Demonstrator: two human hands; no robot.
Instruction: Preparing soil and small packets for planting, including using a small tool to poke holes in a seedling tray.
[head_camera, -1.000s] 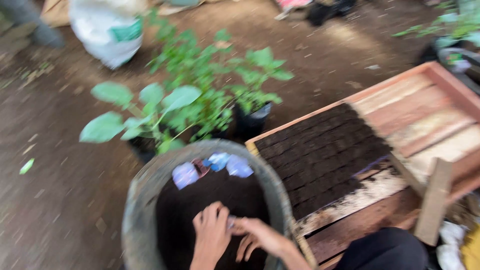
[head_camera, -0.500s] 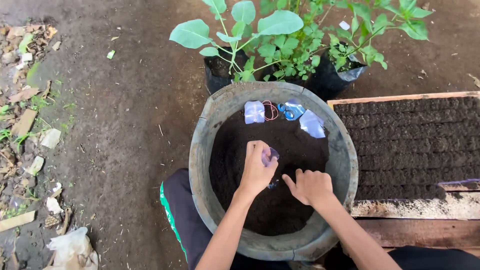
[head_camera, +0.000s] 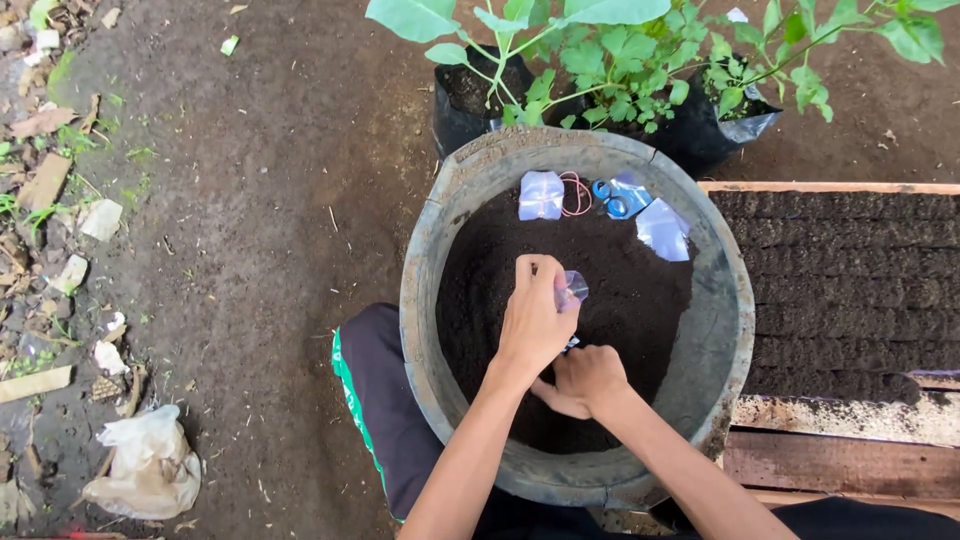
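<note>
A large round grey basin holds dark soil. Over the soil, my left hand pinches a small clear plastic bag at its mouth. My right hand is closed low over the soil just below the left hand, fingers curled; what it holds is hidden. At the basin's far rim lie small clear plastic bags, a red rubber band, a blue-handled item and another small plastic bag.
A wooden tray packed with rows of dark soil-filled cells stands at the right. Leafy plants in black grow bags sit behind the basin. Bare earth and litter, including a white plastic bag, lie at the left.
The view has swung from the tray to centre on the basin. My left hand lifted the small bag slightly, and my right hand drew in under it.
</note>
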